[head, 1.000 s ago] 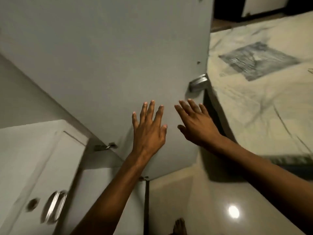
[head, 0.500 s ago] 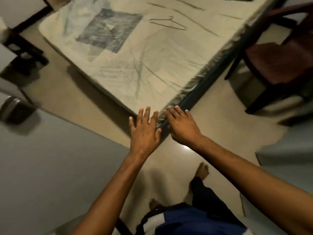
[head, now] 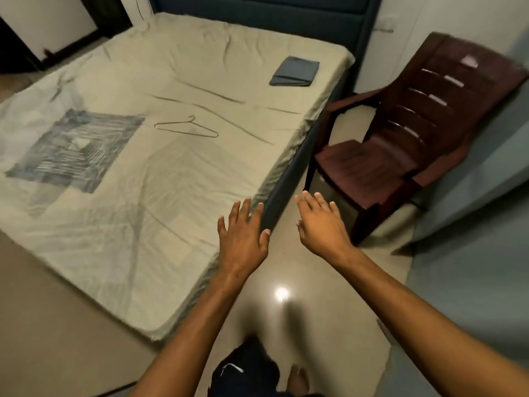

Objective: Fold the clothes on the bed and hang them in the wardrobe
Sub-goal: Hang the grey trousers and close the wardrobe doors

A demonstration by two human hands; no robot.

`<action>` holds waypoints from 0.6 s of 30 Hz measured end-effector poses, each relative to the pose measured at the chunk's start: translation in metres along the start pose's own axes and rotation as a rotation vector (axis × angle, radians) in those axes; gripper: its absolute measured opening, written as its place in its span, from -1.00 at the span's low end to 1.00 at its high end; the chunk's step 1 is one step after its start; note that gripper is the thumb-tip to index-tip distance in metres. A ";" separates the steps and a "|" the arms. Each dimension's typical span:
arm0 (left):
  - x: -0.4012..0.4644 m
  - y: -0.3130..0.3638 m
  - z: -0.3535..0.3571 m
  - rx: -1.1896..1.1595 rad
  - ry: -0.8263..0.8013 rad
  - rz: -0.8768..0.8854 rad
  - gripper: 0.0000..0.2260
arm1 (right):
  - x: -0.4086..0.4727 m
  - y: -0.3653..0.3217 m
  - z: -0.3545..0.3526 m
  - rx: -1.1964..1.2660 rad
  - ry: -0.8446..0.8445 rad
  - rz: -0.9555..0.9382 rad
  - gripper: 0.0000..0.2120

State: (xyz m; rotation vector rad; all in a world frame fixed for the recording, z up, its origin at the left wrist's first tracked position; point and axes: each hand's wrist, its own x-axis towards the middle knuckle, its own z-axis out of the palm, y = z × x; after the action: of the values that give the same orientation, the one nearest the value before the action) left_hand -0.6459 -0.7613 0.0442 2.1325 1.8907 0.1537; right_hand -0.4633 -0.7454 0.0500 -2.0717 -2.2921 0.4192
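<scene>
A folded dark grey cloth lies near the far right corner of the bed, which has a pale sheet with a grey square print. In the middle of the bed lies a thin wire hanger, flat and bare. My left hand hovers over the bed's near right corner with fingers spread and nothing in it. My right hand is beside it over the floor, also spread and holding nothing. The wardrobe itself is out of view.
A dark brown plastic chair stands right of the bed. A grey panel fills the right edge of the view. Glossy floor lies between bed and chair, and my foot shows at the bottom.
The view has swung from the wardrobe door round to the bed. Both hands stay outstretched and holding nothing; the hanger and the folded cloth have come into sight.
</scene>
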 end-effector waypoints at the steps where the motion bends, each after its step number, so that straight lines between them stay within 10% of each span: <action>1: 0.024 0.002 -0.003 -0.010 0.012 -0.001 -0.45 | 0.022 0.006 -0.006 0.003 0.007 0.001 -0.43; 18: 0.394 -0.020 -0.018 -0.079 -0.001 -0.027 -0.52 | 0.352 0.079 -0.085 0.067 0.020 0.061 -0.48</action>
State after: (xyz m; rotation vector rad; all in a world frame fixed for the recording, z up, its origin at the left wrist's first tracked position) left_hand -0.6171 -0.3682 0.0128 2.0541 1.8801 0.2186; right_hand -0.4112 -0.3791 0.0585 -2.1087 -2.1775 0.4678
